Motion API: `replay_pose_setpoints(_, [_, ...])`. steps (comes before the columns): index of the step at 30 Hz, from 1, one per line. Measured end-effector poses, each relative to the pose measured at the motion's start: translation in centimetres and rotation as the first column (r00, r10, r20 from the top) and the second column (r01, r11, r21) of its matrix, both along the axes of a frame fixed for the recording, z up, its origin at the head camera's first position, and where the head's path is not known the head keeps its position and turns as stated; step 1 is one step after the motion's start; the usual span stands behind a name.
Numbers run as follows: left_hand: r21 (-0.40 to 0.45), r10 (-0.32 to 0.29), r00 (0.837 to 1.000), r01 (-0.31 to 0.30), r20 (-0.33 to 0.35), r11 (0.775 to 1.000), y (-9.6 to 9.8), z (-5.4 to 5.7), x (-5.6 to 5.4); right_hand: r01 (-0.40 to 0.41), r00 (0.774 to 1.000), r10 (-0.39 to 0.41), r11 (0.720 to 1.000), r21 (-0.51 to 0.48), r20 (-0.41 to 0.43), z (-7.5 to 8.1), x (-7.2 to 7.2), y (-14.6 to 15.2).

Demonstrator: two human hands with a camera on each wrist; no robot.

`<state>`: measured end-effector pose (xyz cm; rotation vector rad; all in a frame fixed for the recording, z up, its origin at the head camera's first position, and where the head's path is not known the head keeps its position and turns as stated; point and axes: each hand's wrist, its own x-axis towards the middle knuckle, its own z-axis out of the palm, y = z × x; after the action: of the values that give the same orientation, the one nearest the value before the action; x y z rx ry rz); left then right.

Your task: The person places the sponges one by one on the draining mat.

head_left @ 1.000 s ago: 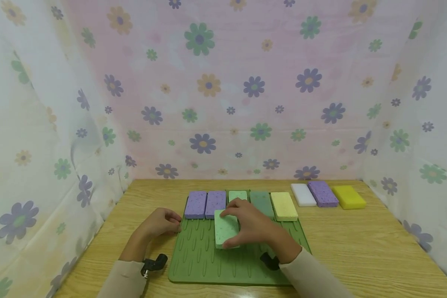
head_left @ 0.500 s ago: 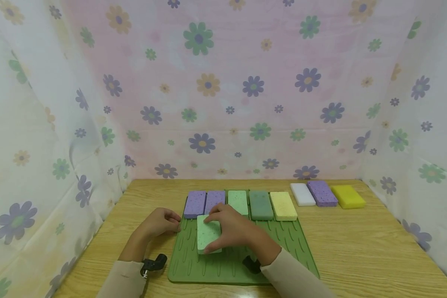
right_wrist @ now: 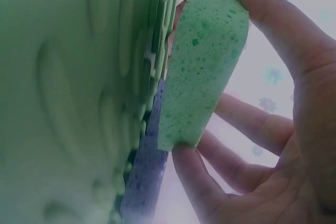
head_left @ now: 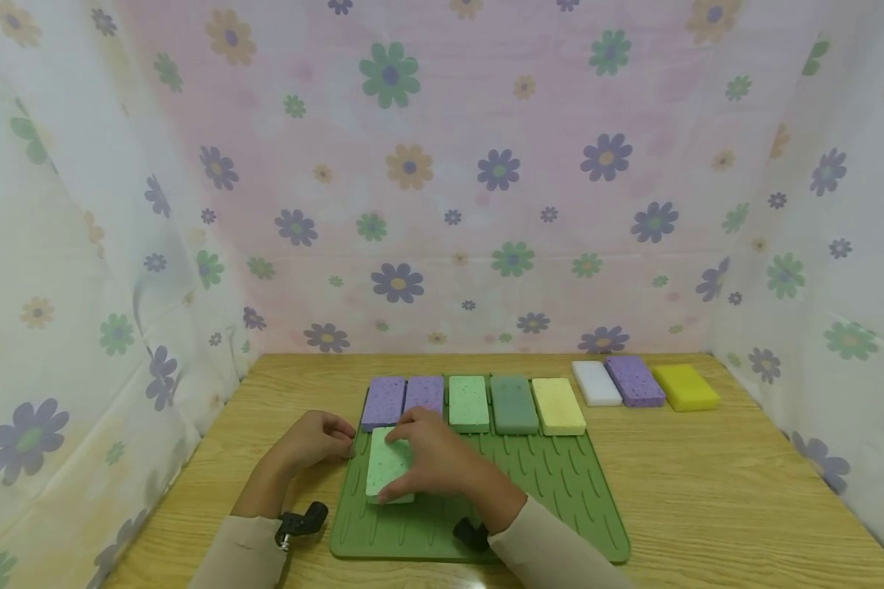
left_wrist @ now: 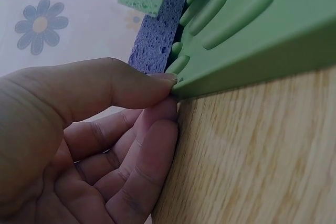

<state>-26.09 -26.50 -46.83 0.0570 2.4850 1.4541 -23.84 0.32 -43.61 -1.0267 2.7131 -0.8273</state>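
My right hand [head_left: 435, 458] grips a light green sponge [head_left: 387, 466] by its two ends, thumb at the near end and fingers at the far end. In the right wrist view the speckled sponge [right_wrist: 205, 61] hangs just above the ribbed green mat [head_left: 427, 532]. At the mat's left edge, my left hand [head_left: 313, 442] pinches the rim between thumb and fingertips, as the left wrist view shows around the thumb [left_wrist: 142, 87]. Along the mat's back lie two purple sponges [head_left: 385, 403], another light green sponge [head_left: 468, 403], a dark green sponge [head_left: 514, 405] and a pale yellow sponge [head_left: 558, 406].
On the wooden table [head_left: 707, 491], at the back right, sit a white sponge [head_left: 597, 384], a purple sponge [head_left: 634, 381] and a bright yellow sponge [head_left: 686, 388]. Flowered cloth [head_left: 442, 180] encloses the table behind and on both sides.
My right hand has carried the light green sponge leftward over the mat, from the middle to near its left side. The left hand has stayed at the mat's edge.
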Motion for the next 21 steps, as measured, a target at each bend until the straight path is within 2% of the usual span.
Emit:
replay_pose_setpoints(16, [0.003,-0.013,1.000,0.013,0.003,1.000,-0.2,-0.2,0.0,0.070,0.997,-0.070,0.998,-0.002,0.023,-0.6,0.9,-2.5])
replay_pose_setpoints(21, [0.008,-0.017,1.000,0.017,0.002,1.000,-0.2,-0.1,-0.1,0.065,0.998,-0.065,0.998,0.004,0.014,-0.5,1.1,-3.1])
